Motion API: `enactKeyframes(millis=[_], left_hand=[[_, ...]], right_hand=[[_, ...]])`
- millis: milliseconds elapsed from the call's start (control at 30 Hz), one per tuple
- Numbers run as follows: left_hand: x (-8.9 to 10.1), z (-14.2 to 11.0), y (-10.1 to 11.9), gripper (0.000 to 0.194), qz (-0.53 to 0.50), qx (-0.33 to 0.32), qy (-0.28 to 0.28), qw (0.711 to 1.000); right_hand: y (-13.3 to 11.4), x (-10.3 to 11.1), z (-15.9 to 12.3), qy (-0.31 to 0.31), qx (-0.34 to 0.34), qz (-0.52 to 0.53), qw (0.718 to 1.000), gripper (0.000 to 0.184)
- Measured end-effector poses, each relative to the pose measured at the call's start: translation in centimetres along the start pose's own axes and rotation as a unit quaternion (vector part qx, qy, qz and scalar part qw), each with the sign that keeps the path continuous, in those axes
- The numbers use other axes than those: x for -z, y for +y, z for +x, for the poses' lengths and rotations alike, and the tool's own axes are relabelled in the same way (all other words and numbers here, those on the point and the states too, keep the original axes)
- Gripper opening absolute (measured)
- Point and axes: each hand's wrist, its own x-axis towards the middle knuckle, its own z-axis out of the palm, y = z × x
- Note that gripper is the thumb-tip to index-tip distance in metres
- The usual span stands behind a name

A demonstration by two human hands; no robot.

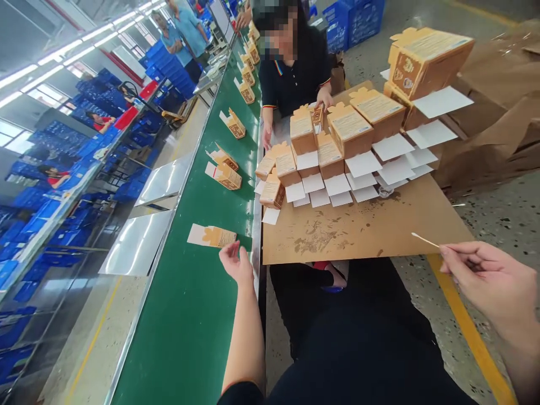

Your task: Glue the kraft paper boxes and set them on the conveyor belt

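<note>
My left hand (236, 263) is over the green conveyor belt (169, 332), its thumb apart from its curled fingers. Just beyond the fingertips lies an orange-and-white carton (215, 236) with its white flap extended to the left; whether they touch it I cannot tell. Out to the right, past the table's corner, my right hand (485, 275) pinches a thin cotton swab (424, 240), its pale tip pointing left. Several orange cartons (350, 128) with white flaps sticking out are stacked on the cardboard-covered table (405, 219) between my hands.
Another person (291, 73) sits across the table, hands by the cartons. More open cartons (225, 174) stand along the belt. Dark wet-looking smudges mark the cardboard. Brown packing material (498, 107) lies at right. Blue crates (354, 25) and other workers are in the background.
</note>
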Motion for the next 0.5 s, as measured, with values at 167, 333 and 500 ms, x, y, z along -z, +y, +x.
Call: enactKeyframes(millis=[167,333,500], left_hand=[[-10.5,8.7,5.5,0.031,-0.003,0.019,-0.074,0.997],[-16.8,11.2,7.8,0.034,0.095,0.146,-0.226,0.958],[-12.9,7.0,7.3,0.031,0.134,0.162,-0.262,0.942]], right_hand=[[-1.0,-0.9,0.1,-0.040,0.016,0.064,0.997,0.064],[-1.0,-1.9,-0.5,-0.050,0.017,0.089,0.995,0.067],[1.1,-0.1,-0.6,-0.026,0.030,0.051,0.998,0.064]])
